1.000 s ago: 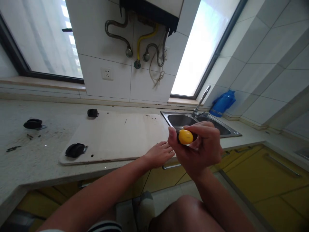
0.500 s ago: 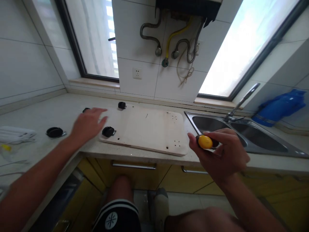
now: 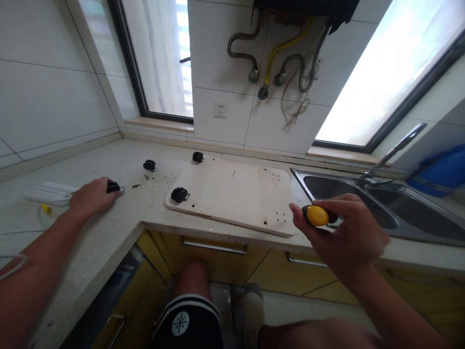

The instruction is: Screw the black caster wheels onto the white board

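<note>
My left hand (image 3: 89,198) is low on the counter at the left, its fingers closed on a black caster wheel (image 3: 113,186) with a metal plate. My right hand (image 3: 350,232) is raised in front of the sink, wrapped round a screwdriver (image 3: 317,215) with a yellow and black handle; its shaft points away from me. Between the hands lies a pale wooden board (image 3: 232,189) with small drilled holes. Two black casters stand on its left end, a near caster (image 3: 179,195) and a far caster (image 3: 197,156). Another loose caster (image 3: 149,165) lies on the counter beyond my left hand.
A double steel sink (image 3: 341,194) with a tap (image 3: 392,152) is at the right. Dark screws or crumbs (image 3: 148,177) are scattered left of the board. A white power strip (image 3: 49,191) with cables lies at far left. Pipes (image 3: 269,63) hang on the back wall.
My left hand has moved left and down from above the board's left end and closed on the caster lying there. My right hand still grips the screwdriver. The view has shifted left.
</note>
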